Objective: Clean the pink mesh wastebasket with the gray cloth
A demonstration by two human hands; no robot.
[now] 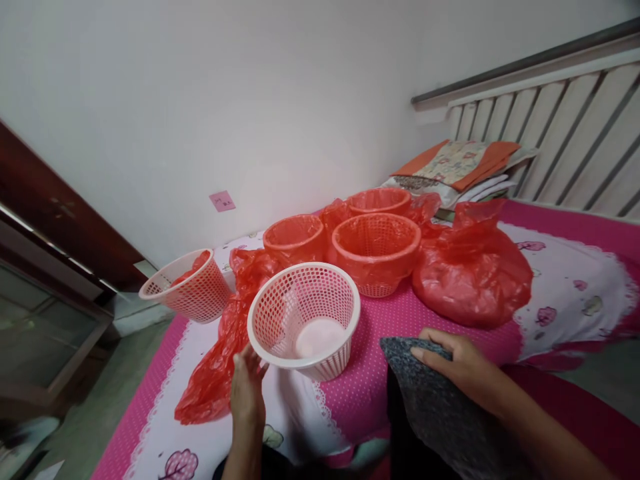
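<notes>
A pale pink-white plastic basket (325,370) with perforated sides stands on the bed, its open mouth tilted toward me. My left hand (249,387) is at the basket's near left side, fingertips just under the rim, with the fingers apart and not wrapped round it. On the right, my right hand (453,363) pinches the upper edge of a dark grey speckled cloth (430,393), thumb on top. This cloth hangs down toward my lap, and its lower part runs out of view. A crumpled red plastic bag (215,380) lies to the left of the basket.
Behind stand red bag-lined baskets (376,270), (294,240). A full red bag (473,273) sits at right, another pale basket (200,297) at left. Folded textiles (455,163) lie near the radiator (575,133). A patterned pink-and-white cover (385,340) spreads over the bed.
</notes>
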